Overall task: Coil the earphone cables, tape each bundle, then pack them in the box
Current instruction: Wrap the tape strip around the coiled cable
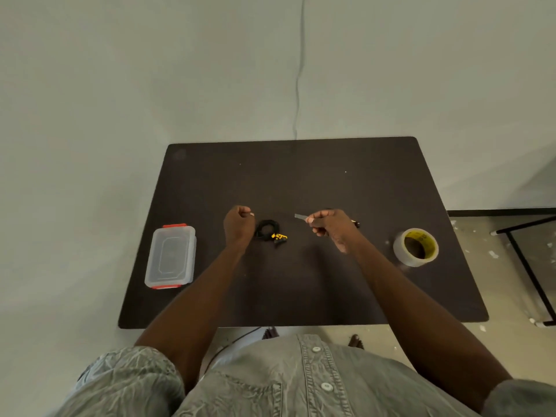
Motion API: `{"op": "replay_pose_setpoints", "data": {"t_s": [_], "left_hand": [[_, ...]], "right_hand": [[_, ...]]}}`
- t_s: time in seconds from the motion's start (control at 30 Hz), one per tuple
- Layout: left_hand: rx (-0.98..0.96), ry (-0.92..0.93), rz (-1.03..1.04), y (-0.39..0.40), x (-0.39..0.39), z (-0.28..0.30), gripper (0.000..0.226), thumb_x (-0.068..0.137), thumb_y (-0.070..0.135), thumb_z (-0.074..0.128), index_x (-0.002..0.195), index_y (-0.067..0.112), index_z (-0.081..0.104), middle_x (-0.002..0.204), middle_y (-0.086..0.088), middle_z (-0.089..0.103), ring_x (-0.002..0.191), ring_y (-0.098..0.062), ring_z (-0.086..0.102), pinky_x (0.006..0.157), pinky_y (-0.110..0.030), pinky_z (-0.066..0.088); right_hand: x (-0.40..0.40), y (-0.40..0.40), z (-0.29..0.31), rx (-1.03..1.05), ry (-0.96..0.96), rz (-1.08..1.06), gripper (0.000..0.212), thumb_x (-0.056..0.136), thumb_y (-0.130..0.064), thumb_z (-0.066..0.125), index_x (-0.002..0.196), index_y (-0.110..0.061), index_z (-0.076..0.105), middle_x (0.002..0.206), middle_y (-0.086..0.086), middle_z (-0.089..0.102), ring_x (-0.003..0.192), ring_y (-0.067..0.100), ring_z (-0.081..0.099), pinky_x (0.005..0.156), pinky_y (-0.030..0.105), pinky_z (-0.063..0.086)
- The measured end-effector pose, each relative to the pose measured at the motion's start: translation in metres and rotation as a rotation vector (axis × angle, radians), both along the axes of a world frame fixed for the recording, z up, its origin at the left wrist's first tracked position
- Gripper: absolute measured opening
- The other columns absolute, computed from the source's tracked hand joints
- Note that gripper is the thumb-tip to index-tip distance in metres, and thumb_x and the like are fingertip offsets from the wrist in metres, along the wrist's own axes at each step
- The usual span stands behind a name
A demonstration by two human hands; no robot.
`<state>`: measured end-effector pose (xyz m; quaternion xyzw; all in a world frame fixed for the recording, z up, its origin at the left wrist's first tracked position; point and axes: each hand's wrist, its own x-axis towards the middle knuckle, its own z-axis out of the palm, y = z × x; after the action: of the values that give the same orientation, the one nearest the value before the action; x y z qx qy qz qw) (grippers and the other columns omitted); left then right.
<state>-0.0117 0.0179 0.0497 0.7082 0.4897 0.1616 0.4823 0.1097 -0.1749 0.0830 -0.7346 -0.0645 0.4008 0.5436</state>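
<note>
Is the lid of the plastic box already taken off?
No, the clear lid with red clips still sits closed on the plastic box at the table's left side.

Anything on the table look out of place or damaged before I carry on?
Nothing stands out. The coiled earphone lies between the hands, the right hand pinches a tape strip, the tape roll sits at the right and the lidded box at the left, both intact.

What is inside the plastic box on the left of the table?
Through the clear lid, the plastic box appears empty. The coiled earphones lie outside it on the table.
</note>
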Motion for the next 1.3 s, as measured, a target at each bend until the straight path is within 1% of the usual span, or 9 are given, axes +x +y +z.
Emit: {"op": "replay_pose_setpoints", "data": {"t_s": [0.2, 0.37, 0.47, 0.63, 0.77, 0.87, 0.97, 1.1, 1.3], "left_hand": [[-0.024, 0.153, -0.182, 0.026, -0.003, -0.027, 0.019, 0.089, 0.014, 0.060, 0.105, 0.004, 0.067, 0.107, -0.010, 0.067, 0.101, -0.024, 0.061, 0.080, -0.024, 0.039], [-0.030, 0.221, -0.387, 0.036, 0.010, -0.036, 0.042, 0.086, 0.016, 0.069, 0.124, 0.001, 0.060, 0.123, -0.017, 0.063, 0.114, -0.027, 0.058, 0.094, -0.029, 0.042], [-0.019, 0.263, -0.477, 0.041, 0.022, -0.044, 0.051, 0.082, 0.019, 0.074, 0.129, 0.004, 0.059, 0.127, -0.015, 0.061, 0.117, -0.026, 0.057, 0.097, -0.030, 0.042], [0.142, 0.376, -0.582, 0.043, 0.032, -0.053, 0.026, 0.077, 0.022, 0.076, 0.102, 0.014, 0.073, 0.105, -0.006, 0.071, 0.102, -0.024, 0.063, 0.084, -0.028, 0.044], [0.196, 0.428, -0.571, 0.039, 0.031, -0.061, 0.012, 0.078, 0.021, 0.072, 0.089, 0.018, 0.073, 0.100, -0.007, 0.071, 0.100, -0.026, 0.062, 0.089, -0.036, 0.048], [0.015, 0.286, -0.507, 0.037, 0.027, -0.057, 0.010, 0.081, 0.014, 0.071, 0.083, 0.017, 0.062, 0.085, -0.004, 0.066, 0.080, -0.020, 0.060, 0.071, -0.027, 0.048], [-0.213, 0.083, -0.476, 0.035, 0.021, -0.042, 0.024, 0.080, 0.001, 0.071, 0.078, 0.016, 0.052, 0.069, -0.002, 0.060, 0.061, -0.012, 0.055, 0.055, -0.020, 0.041], [-0.401, -0.012, -0.443, 0.034, 0.012, -0.018, 0.021, 0.081, 0.001, 0.071, 0.090, 0.012, 0.056, 0.073, -0.007, 0.066, 0.062, -0.011, 0.061, 0.055, -0.018, 0.045], [-0.642, -0.099, -0.331, 0.036, 0.010, 0.013, 0.013, 0.082, -0.001, 0.068, 0.086, 0.010, 0.062, 0.067, -0.004, 0.069, 0.058, -0.012, 0.066, 0.069, -0.030, 0.053]], "right_hand": [[-0.022, 0.024, -0.016, -0.083, -0.004, 0.012, 0.010, 0.088, 0.000, 0.062, 0.081, -0.005, 0.067, 0.071, 0.008, 0.057, 0.061, 0.013, 0.049, 0.056, 0.019, 0.041], [-0.029, 0.034, -0.020, -0.211, -0.202, 0.077, 0.013, 0.087, -0.007, 0.064, 0.077, -0.014, 0.069, 0.062, 0.000, 0.057, 0.061, 0.010, 0.048, 0.063, 0.024, 0.040], [-0.027, 0.039, -0.019, -0.323, -0.354, 0.152, 0.018, 0.088, -0.009, 0.060, 0.076, -0.019, 0.069, 0.061, -0.005, 0.058, 0.057, 0.007, 0.049, 0.053, 0.016, 0.038], [-0.031, 0.043, -0.018, -0.369, -0.490, 0.159, 0.018, 0.087, -0.006, 0.056, 0.081, -0.013, 0.072, 0.075, 0.000, 0.066, 0.070, 0.011, 0.058, 0.058, 0.016, 0.040], [-0.037, 0.045, -0.017, -0.365, -0.583, 0.139, 0.020, 0.086, -0.003, 0.054, 0.080, -0.011, 0.072, 0.077, 0.004, 0.069, 0.073, 0.014, 0.061, 0.069, 0.026, 0.045], [-0.039, 0.045, -0.018, -0.353, -0.662, 0.128, 0.018, 0.086, -0.004, 0.056, 0.081, -0.009, 0.072, 0.080, 0.008, 0.068, 0.075, 0.020, 0.062, 0.072, 0.032, 0.050], [-0.042, 0.044, -0.017, -0.335, -0.743, 0.126, 0.014, 0.087, -0.003, 0.059, 0.087, -0.005, 0.073, 0.088, 0.010, 0.062, 0.081, 0.019, 0.056, 0.070, 0.024, 0.037], [-0.046, 0.041, -0.013, -0.299, -0.958, 0.073, 0.011, 0.082, 0.000, 0.061, 0.078, -0.004, 0.071, 0.079, 0.010, 0.063, 0.076, 0.029, 0.059, 0.066, 0.030, 0.040], [-0.055, 0.044, -0.007, -0.249, -1.180, 0.081, 0.016, 0.083, -0.014, 0.055, 0.079, -0.007, 0.069, 0.076, 0.007, 0.061, 0.074, 0.029, 0.057, 0.068, 0.040, 0.046]]}}
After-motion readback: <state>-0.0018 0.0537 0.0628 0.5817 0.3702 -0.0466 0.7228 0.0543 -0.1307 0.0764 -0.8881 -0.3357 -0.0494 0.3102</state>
